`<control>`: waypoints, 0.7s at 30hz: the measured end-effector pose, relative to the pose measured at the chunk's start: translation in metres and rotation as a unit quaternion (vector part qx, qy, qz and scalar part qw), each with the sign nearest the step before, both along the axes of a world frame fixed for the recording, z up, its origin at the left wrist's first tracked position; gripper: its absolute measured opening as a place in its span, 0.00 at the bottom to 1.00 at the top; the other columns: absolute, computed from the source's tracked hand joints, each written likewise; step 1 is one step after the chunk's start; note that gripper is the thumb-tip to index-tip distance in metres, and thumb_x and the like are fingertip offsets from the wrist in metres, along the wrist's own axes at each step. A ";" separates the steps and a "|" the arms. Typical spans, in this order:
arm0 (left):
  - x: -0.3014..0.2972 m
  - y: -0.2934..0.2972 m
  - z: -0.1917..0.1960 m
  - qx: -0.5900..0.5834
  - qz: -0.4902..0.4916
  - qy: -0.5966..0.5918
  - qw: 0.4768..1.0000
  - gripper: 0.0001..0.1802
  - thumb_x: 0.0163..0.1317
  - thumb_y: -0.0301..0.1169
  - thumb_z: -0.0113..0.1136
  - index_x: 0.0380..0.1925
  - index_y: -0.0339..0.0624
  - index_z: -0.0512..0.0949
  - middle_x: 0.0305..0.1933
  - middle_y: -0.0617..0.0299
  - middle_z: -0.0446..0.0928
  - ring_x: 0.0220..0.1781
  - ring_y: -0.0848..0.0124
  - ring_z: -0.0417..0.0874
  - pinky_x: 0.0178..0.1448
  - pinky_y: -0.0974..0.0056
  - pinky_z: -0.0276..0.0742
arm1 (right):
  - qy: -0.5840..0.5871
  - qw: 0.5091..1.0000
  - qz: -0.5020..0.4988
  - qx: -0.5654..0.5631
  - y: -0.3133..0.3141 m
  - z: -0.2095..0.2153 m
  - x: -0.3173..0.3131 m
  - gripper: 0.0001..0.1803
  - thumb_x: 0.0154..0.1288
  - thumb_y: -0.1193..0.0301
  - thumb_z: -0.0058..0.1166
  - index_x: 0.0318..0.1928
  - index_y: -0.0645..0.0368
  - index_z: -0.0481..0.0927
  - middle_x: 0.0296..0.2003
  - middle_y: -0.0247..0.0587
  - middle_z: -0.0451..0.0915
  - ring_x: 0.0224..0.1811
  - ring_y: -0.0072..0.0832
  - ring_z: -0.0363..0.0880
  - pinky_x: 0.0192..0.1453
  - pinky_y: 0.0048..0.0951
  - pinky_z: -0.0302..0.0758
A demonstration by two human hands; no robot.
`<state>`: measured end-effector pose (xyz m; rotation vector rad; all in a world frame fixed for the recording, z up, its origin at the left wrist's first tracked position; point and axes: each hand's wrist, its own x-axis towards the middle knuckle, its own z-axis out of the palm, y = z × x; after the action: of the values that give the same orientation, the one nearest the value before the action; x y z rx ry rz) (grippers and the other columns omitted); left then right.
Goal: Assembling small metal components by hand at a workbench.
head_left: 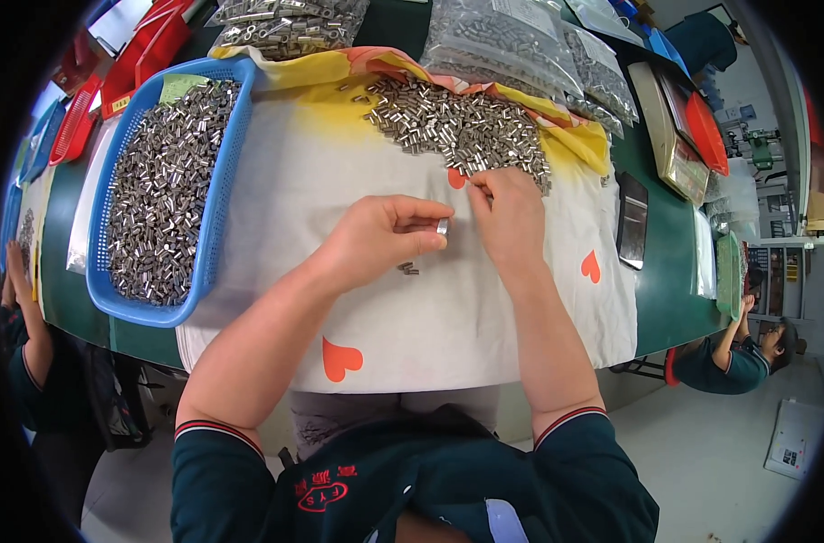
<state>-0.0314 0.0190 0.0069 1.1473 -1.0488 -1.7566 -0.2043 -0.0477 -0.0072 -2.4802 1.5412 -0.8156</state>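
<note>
My left hand (376,237) is over the middle of the white cloth (276,199), its thumb and fingertips pinching a small shiny metal sleeve (443,226). To its right, my right hand (512,213) reaches to the near edge of a heap of short metal sleeves (457,122). The thumb and fingers of that hand are pressed together; whatever is between them is too small to make out. A few loose sleeves (410,269) lie on the cloth just below my left hand.
A blue basket (215,217) full of similar metal pieces stands at the left. Clear bags of metal parts (503,45) line the back. A phone (632,222) lies at the right on the green table (670,308). Co-workers sit on both sides.
</note>
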 end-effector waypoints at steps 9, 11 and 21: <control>0.001 -0.001 -0.004 -0.013 -0.001 0.020 1.000 0.16 0.54 0.23 0.57 0.45 0.36 0.74 0.38 0.67 0.76 0.37 0.82 0.74 0.42 0.76 0.71 | 0.040 0.998 0.032 0.029 0.001 0.007 -0.010 0.03 0.49 0.76 0.53 0.28 0.60 0.77 0.25 0.38 0.74 0.31 0.33 0.72 0.37 0.30 0.69; 0.001 -0.002 -0.001 -0.004 0.012 0.032 0.999 0.17 0.54 0.23 0.56 0.46 0.35 0.73 0.37 0.66 0.76 0.38 0.81 0.75 0.43 0.76 0.71 | -0.031 0.997 0.039 0.057 0.008 0.013 -0.007 0.03 0.49 0.77 0.54 0.27 0.60 0.77 0.26 0.39 0.74 0.31 0.34 0.72 0.37 0.30 0.69; 0.003 -0.002 -0.003 0.007 0.039 0.059 0.997 0.17 0.55 0.23 0.55 0.47 0.34 0.72 0.39 0.60 0.77 0.39 0.79 0.76 0.43 0.74 0.72 | -0.209 0.938 0.156 0.227 0.031 0.036 -0.001 0.06 0.48 0.82 0.53 0.29 0.62 0.76 0.27 0.35 0.76 0.30 0.24 0.74 0.36 0.22 0.69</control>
<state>-0.0288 0.0166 0.0035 1.0642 -0.9114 -1.7510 -0.2057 -0.0171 0.0286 -1.9789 1.0141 -0.7620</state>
